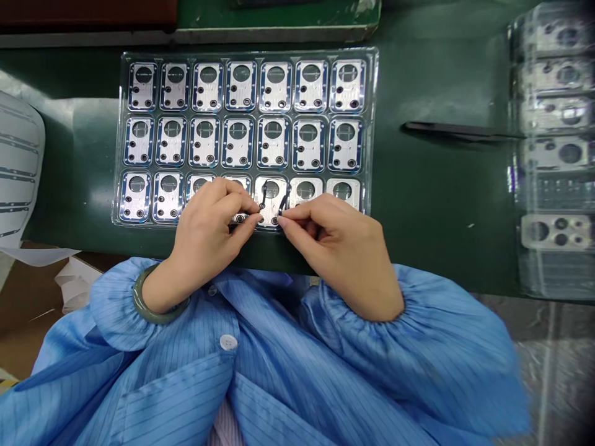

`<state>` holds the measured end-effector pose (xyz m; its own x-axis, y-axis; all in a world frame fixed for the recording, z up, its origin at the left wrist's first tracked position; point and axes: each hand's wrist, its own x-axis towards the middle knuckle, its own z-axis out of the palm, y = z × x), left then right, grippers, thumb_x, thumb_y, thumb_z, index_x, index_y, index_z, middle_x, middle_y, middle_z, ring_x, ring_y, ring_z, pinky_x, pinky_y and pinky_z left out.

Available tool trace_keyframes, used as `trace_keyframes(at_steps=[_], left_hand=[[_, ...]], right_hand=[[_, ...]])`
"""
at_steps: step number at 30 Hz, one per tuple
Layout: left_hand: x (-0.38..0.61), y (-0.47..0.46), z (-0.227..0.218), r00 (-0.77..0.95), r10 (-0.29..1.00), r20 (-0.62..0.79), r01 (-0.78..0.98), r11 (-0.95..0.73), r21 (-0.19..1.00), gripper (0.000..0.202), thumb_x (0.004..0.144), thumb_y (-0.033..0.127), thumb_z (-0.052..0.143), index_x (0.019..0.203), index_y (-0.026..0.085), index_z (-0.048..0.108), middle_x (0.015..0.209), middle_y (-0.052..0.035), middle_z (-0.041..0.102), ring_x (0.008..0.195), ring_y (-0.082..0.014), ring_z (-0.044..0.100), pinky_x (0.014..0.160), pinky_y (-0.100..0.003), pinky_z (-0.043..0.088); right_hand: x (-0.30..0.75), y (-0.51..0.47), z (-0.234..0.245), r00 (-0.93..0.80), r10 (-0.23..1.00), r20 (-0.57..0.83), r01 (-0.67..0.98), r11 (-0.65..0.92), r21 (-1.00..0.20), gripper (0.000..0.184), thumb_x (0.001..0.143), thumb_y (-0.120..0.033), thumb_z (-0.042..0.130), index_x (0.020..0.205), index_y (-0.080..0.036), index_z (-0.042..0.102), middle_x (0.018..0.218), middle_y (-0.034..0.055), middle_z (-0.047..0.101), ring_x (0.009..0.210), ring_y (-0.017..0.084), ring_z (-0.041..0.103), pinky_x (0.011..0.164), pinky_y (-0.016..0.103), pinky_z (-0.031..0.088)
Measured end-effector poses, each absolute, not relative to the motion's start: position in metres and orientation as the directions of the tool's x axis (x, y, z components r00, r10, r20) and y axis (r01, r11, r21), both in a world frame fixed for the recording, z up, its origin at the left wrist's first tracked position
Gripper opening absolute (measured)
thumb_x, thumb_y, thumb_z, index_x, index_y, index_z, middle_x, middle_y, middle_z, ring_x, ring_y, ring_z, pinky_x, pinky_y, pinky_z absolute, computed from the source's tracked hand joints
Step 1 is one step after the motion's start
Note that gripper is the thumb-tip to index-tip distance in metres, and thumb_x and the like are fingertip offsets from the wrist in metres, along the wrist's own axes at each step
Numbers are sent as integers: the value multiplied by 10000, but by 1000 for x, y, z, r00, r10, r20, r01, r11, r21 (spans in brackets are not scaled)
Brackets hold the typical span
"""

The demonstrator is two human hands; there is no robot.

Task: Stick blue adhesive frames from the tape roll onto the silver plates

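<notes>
Head view: hands (pixel 207 232) (pixel 337 238) seemingly pinch a metal plate (pixel 269 210) in a plastic tray (pixel 246 52).

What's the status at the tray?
Left hand, right hand: fingertips at thin dark strip.
Metal plate under them, bottom row of clear tray.
Black tweezers on green mat, right of tray.

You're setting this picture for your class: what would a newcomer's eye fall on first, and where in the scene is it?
The eye goes first to the clear plastic tray of metal plates, three rows of seven, lying on a green work surface. Next come the two hands at its bottom row: the left hand and right hand meet over one plate, with thin dark strips by their fingertips. Below spreads a blue striped smock.
</notes>
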<state>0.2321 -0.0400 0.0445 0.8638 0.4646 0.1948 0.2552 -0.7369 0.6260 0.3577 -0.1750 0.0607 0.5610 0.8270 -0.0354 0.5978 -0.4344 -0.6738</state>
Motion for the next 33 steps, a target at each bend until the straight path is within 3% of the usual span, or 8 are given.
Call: trace_keyframes(at_steps=[6,13,21,28,33], left_hand=[[233,-37,49,892,438,111,271,-714,645,58,824,165,634,878,179,622,911,-40,596,888,-183,568,759,-327,457],[235,-36,54,908,414,57,288,-718,634,82,817,154,636,887,179,602,908,-40,565,892,-190,533,762,-332,432],[235,-34,49,910,405,88,267,-735,623,114,811,198,674,892,175,598,906,-41,561,886,-187,529,757,-319,426],[237,-34,50,903,424,69,302,-740,600,97,803,173,660,878,172,599,908,-41,559,877,-187,533,767,-330,425],[237,-35,49,898,434,74,302,-730,613,64,809,182,638,860,176,601,898,-43,573,882,-194,539,761,-339,426]], right_hand=[[361,-172,64,566,806,-172,524,-513,-680,19,809,-202,660,795,-190,657,729,-7,621,605,124,549,588,278,420],[364,-164,66,532,808,-254,555,-559,-616,56,798,-217,668,796,-199,615,740,-12,633,618,130,562,575,273,399],[368,-164,64,525,821,-223,562,-531,-634,103,786,-270,677,769,-212,593,727,-20,628,633,131,551,562,263,367],[367,-158,68,514,813,-273,608,-569,-553,138,795,-305,662,761,-215,564,712,-29,620,629,134,541,542,260,314],[367,-161,66,505,829,-241,616,-542,-572,139,798,-307,658,772,-213,560,711,-31,615,651,135,555,569,262,341]])
